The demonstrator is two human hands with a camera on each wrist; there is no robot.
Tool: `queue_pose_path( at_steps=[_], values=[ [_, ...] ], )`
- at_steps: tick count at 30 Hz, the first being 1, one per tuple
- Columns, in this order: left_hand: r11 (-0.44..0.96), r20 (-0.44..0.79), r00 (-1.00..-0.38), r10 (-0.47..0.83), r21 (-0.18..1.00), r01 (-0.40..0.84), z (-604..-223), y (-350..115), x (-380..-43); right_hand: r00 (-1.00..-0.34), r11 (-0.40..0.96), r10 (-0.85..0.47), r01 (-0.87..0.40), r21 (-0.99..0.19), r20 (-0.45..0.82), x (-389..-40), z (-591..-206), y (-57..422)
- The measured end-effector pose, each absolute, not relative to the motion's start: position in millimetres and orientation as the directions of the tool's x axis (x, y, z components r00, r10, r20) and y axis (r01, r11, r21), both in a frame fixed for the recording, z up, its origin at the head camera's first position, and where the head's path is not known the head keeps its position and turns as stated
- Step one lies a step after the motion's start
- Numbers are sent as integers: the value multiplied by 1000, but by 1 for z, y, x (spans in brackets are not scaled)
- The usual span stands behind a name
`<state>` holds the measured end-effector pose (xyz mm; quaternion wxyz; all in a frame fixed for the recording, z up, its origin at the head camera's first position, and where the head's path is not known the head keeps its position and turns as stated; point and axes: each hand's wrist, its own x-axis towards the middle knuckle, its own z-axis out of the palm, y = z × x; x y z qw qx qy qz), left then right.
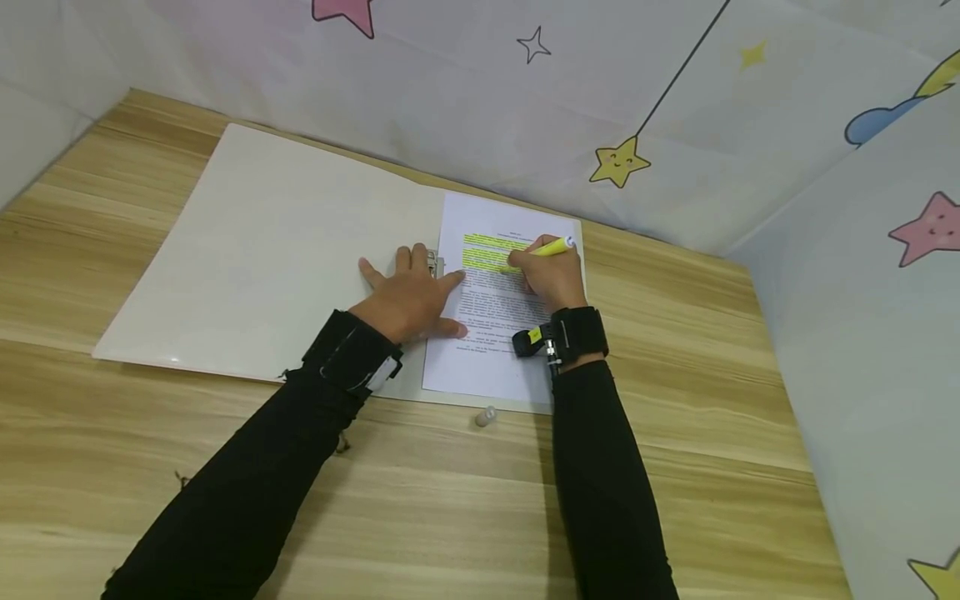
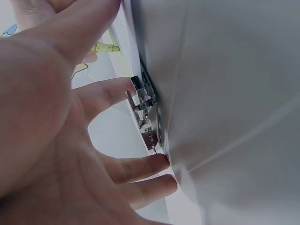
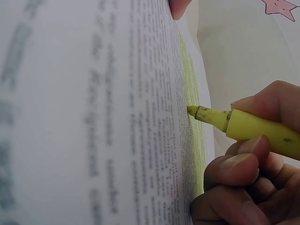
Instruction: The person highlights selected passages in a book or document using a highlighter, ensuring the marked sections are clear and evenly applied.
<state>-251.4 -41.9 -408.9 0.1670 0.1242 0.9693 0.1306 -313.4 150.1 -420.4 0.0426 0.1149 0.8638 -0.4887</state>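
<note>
My right hand pinches a yellow highlighter between thumb and fingers, its chisel tip at the page. Under it lies a printed sheet whose upper lines are marked in yellow; the lower lines are unmarked. The sheet rests on the right side of an opened white folder. With fingers spread, my left hand rests across the folder's middle, thumb and forefinger at the sheet's left edge. Close to those fingers is the folder's metal clip, partly hidden by the hand in the head view.
A small translucent pen cap lies on the wooden table, just in front of the folder. Behind and to the right rise white fabric walls printed with stars. A black wrist strap with a camera hangs over the sheet's lower right.
</note>
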Motion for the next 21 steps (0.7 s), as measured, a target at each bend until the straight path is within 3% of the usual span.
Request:
queue_pose_path(
  at_steps=[21],
  values=[
    [933, -276, -917, 288, 296, 204, -409, -42, -250, -971, 471, 151, 237, -850, -187, -314, -421, 158]
  ],
)
